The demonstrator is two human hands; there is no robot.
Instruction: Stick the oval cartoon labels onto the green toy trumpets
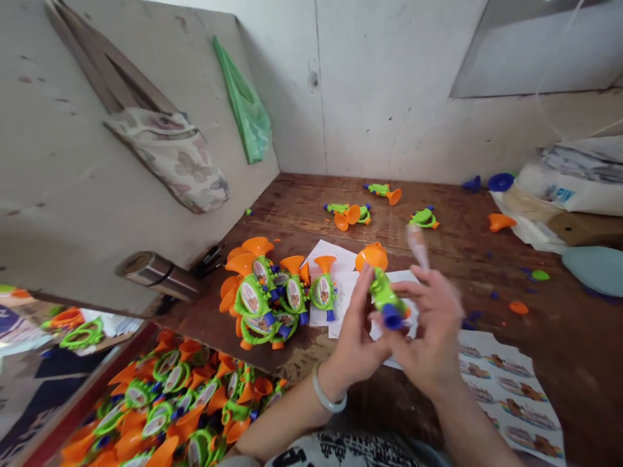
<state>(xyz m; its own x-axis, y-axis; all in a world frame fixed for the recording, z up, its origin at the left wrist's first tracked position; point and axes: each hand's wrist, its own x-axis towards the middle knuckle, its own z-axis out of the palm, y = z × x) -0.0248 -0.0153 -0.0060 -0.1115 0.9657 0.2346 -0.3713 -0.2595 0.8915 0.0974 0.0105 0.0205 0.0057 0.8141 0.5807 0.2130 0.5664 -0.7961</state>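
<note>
My left hand (357, 334) is closed round a toy trumpet (383, 290), green with an orange bell and a blue mouthpiece, the mouthpiece pointing toward me. My right hand (431, 334) pinches a pale sticker (417, 246) at its fingertips; motion smears it. The right thumb is close to the trumpet's mouthpiece, and I cannot tell whether it touches. Under both hands lie white paper sheets (345, 295). To the left is a pile of labelled toy trumpets (250, 295). A sheet of printed stickers (516, 392) lies right of my right hand.
Below the table's left edge, a bin holds many labelled trumpets (165, 402). A steel flask (158, 272) leans by the left wall. Several loose trumpets (384, 190) lie at the back. Rightward are plastic bits (518, 307), a pale blue lid-like piece (596, 269) and bags (584, 175).
</note>
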